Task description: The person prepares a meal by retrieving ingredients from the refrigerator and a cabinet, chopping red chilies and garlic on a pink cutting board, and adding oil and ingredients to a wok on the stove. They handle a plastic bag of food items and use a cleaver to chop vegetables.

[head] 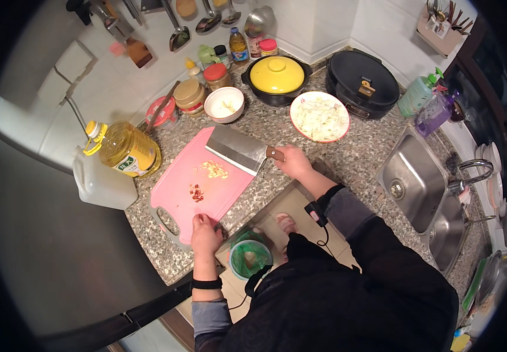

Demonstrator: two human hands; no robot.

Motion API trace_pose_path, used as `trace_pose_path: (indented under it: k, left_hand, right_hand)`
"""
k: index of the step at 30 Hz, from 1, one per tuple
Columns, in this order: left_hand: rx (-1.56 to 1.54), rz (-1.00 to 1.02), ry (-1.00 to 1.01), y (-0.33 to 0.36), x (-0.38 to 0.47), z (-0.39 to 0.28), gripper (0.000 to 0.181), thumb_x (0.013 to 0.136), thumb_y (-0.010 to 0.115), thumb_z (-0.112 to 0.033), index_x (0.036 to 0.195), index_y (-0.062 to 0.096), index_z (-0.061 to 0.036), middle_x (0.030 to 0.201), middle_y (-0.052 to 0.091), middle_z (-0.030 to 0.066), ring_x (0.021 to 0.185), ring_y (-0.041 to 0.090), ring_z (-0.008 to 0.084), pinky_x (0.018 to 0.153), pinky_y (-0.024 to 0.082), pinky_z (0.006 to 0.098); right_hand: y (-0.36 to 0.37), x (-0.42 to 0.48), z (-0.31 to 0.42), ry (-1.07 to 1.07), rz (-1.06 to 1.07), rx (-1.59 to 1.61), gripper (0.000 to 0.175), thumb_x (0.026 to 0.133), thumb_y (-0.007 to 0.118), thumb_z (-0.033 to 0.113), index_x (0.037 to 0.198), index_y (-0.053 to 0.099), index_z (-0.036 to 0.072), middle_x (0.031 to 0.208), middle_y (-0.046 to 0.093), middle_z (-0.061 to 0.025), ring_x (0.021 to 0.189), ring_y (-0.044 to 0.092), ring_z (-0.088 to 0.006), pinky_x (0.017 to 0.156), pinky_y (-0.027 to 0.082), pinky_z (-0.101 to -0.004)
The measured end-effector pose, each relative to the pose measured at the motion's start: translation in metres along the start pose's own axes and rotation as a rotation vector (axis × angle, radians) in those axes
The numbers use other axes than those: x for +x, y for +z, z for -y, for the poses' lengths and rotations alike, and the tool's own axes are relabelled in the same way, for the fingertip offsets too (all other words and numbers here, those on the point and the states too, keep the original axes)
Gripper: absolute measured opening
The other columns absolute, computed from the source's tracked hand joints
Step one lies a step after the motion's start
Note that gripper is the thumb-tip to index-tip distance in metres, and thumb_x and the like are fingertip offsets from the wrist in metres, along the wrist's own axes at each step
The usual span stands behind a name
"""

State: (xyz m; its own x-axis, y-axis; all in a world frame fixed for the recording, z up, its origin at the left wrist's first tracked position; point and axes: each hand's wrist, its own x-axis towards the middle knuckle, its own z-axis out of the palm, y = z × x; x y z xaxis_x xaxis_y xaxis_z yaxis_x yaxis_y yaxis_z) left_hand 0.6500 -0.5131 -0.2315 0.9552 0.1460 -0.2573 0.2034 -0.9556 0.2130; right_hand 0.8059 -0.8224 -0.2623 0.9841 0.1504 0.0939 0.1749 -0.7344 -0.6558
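Observation:
My right hand (294, 162) grips the brown wooden handle of a Chinese cleaver (238, 148). The broad blade lies over the far right part of a pink cutting board (178, 176) with a grey handle end. My left hand (206, 235) holds the board's near edge, fingers on top. Minced pale yellow pieces, perhaps garlic or ginger, (213, 169) sit in a small pile on the board. Closer to my left hand is a little heap of chopped dried red chili (197, 192). Behind the board stands a white bowl (224, 104) with some pale chopped bits inside.
A plate of shredded pale vegetable (320, 116) stands beyond my right hand. Behind are a yellow-lidded pot (277, 75), a black electric cooker (362, 83) and several jars (189, 97). An oil bottle (130, 149) is left; a steel sink (414, 180) is right.

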Motion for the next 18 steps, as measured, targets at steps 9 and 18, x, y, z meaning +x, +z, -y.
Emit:
trace_pose_path:
  k: [9, 18]
  left_hand:
    - [0.019, 0.000, 0.010, -0.001, 0.002, 0.008, 0.063, 0.075, 0.068, -0.023, 0.130, 0.047, 0.0024, 0.135, 0.039, 0.0182, 0.119, 0.050, 0.0322, 0.095, 0.046, 0.0365]
    - [0.084, 0.009, -0.037, 0.004, 0.004, 0.002, 0.056, 0.080, 0.060, -0.021, 0.130, 0.048, -0.0005, 0.136, 0.039, 0.0167, 0.118, 0.051, 0.0321, 0.096, 0.046, 0.0373]
  right_hand:
    - [-0.008, -0.006, 0.011, -0.092, -0.129, -0.192, 0.032, 0.073, 0.070, 0.010, 0.105, 0.065, 0.008, 0.100, 0.064, -0.0112, 0.096, 0.057, -0.0333, 0.085, 0.047, -0.0418]
    - [-0.048, -0.136, 0.016, -0.360, -0.109, -0.074, 0.020, 0.081, 0.064, 0.016, 0.100, 0.065, 0.010, 0.099, 0.061, -0.0086, 0.095, 0.057, -0.0300, 0.081, 0.048, -0.0396]
